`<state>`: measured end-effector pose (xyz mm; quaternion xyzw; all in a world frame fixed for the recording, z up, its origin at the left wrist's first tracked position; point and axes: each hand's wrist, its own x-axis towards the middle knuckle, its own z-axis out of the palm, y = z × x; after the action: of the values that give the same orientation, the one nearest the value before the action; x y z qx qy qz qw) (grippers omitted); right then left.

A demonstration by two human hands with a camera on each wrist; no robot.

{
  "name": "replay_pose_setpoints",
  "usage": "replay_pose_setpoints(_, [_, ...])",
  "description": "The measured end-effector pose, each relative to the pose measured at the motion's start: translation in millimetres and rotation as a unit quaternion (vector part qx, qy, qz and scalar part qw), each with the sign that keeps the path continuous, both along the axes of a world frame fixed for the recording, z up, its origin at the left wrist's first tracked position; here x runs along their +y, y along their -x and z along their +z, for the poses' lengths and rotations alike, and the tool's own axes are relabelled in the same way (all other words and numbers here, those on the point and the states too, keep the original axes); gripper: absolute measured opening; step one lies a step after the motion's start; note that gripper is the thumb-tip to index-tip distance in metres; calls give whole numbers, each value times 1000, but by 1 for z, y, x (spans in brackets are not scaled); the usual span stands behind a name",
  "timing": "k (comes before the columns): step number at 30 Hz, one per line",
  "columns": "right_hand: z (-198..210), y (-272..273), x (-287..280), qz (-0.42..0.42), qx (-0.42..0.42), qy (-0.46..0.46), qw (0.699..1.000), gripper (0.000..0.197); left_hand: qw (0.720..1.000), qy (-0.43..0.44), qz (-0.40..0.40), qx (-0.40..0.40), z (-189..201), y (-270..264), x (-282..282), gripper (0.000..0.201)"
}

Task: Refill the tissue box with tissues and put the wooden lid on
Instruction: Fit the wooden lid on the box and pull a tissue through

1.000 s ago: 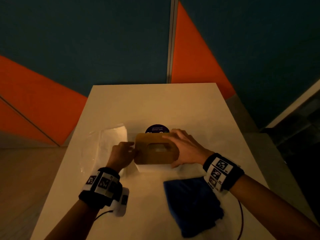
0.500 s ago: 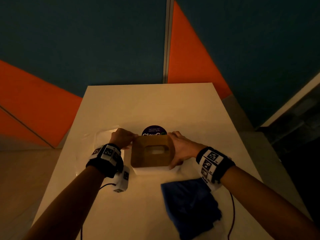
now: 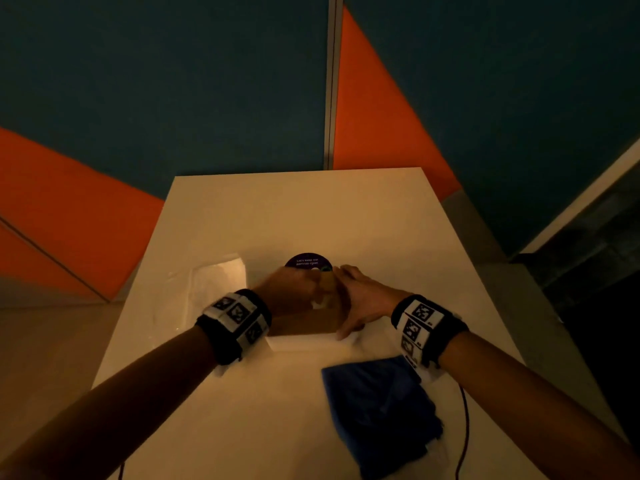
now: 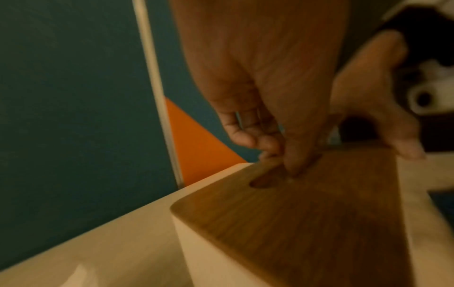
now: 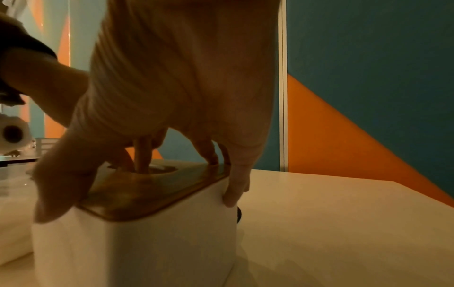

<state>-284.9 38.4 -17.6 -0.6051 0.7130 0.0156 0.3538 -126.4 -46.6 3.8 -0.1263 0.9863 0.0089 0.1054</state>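
We see one tissue box (image 5: 137,248) upright, one wooden lid (image 4: 307,223) flat on top. Our right hand (image 3: 363,303) grips the box; left hand (image 3: 291,292) fingertips (image 4: 294,167) dip into its slot, grasp unclear.

The wooden lid (image 4: 307,219) is seen to be of brown wood with a fine straight grain, smooth and of low sheen. The tissue box (image 5: 137,250) beneath it is finished in a smooth, matt white, seemingly plastic. The table (image 3: 298,216) is surfaced in a smooth, faintly glossy white. A blue cloth (image 3: 381,410) is shown soft and creased. A clear plastic wrapper (image 3: 214,289) is rendered thin and shiny.
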Motion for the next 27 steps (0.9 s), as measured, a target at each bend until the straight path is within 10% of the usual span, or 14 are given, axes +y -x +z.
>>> replay_pose_setpoints(3, [1,-1,0,4,5,-10,1000,137,987,36,-80,-136,-1,16,0,32])
replay_pose_setpoints(9, [0,-1,-2,-3,-14,-12,1000,128,973,96,-160,-133,-7,24,-14,37])
replay_pose_setpoints(20, [-4,2,-3,8,-15,-4,1000,123,992,-47,-81,-88,-4,25,-14,35])
replay_pose_setpoints(27, [-9,3,-4,4,-15,-10,1000,131,961,-232,108,-107,-3,27,-12,46])
